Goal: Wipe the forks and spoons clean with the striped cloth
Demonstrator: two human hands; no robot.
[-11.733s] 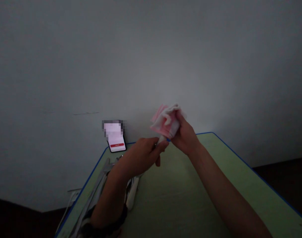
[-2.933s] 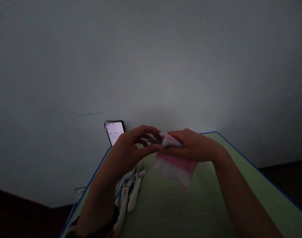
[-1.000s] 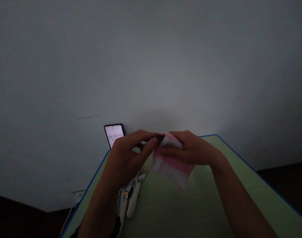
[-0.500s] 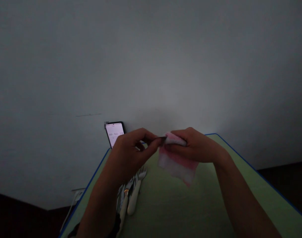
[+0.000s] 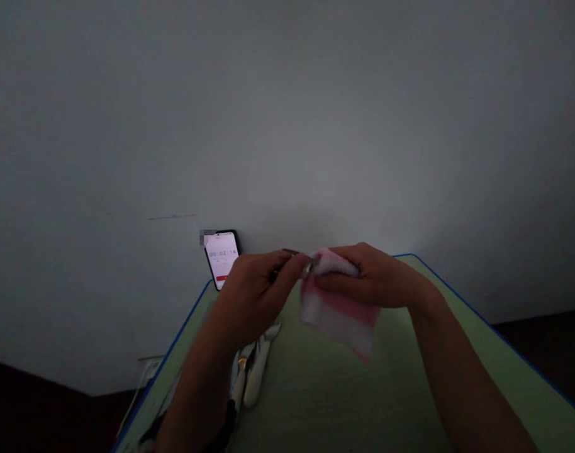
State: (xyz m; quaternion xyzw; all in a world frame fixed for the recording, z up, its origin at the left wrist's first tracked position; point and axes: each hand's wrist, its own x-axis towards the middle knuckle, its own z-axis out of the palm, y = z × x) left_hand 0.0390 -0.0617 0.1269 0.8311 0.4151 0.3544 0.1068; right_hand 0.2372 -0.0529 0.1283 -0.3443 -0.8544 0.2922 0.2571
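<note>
Over the surface [image 5: 325, 396], btwn both grips, a metal utensil [image 5: 311, 263] shows only partly, type unclear, visible bit approx. L–R. L hand [image 5: 256, 286] is nearer, grip pinching it. R hand [image 5: 372, 278], just R of it, clasps a pink/white cloth [image 5: 339, 321] by its R end. Other cutlery [image 5: 256, 375] lies below L grip; phone [image 5: 223, 255] beyond.
</note>
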